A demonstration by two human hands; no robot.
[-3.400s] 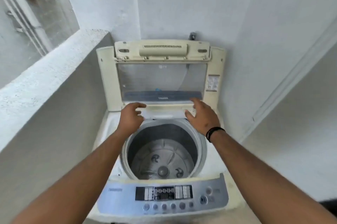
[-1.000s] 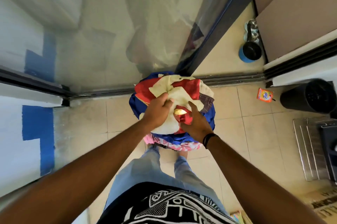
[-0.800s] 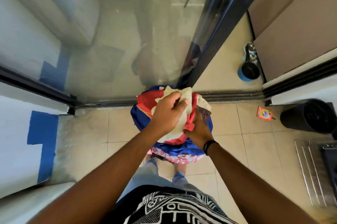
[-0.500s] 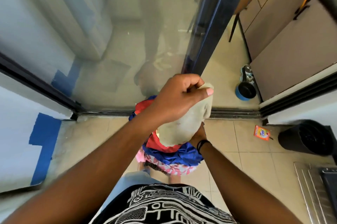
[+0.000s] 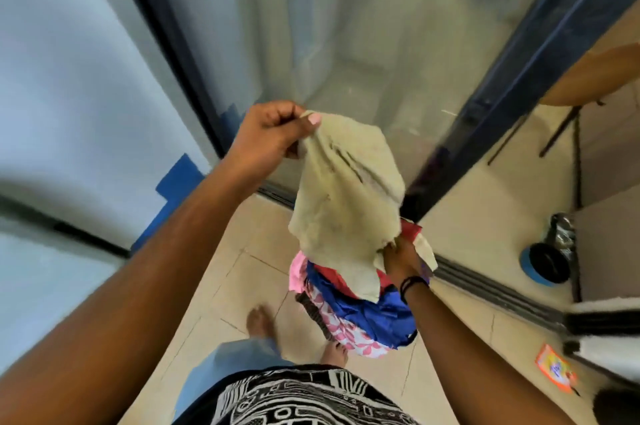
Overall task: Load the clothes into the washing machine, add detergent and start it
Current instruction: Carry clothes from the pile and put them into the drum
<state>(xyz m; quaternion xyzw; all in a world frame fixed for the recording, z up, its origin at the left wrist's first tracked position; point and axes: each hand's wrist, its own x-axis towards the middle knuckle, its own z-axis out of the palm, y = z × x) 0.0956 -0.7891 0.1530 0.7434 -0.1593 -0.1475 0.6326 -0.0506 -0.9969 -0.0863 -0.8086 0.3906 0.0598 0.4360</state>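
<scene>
My left hand (image 5: 273, 135) grips the top edge of a pale beige cloth (image 5: 346, 196) and holds it up above the floor. The cloth hangs down over a pile of clothes (image 5: 360, 314) in blue, red and pink-and-white print on the tiled floor. My right hand (image 5: 398, 256), with a black wristband, holds the cloth's lower edge just above the pile. An orange detergent sachet (image 5: 554, 371) lies on the tiles at the lower right. The washing machine is out of view.
A glass sliding door with a dark blue frame (image 5: 498, 92) stands right behind the pile. A blue-rimmed black bowl (image 5: 547, 263) sits on the floor at the right beside a cabinet. My bare feet (image 5: 259, 320) stand just in front of the pile.
I turned from the open washing machine to the pile of clothes on the floor. My left hand took the beige cloth and lifted it well above the pile; the right hand stays low at its edge.
</scene>
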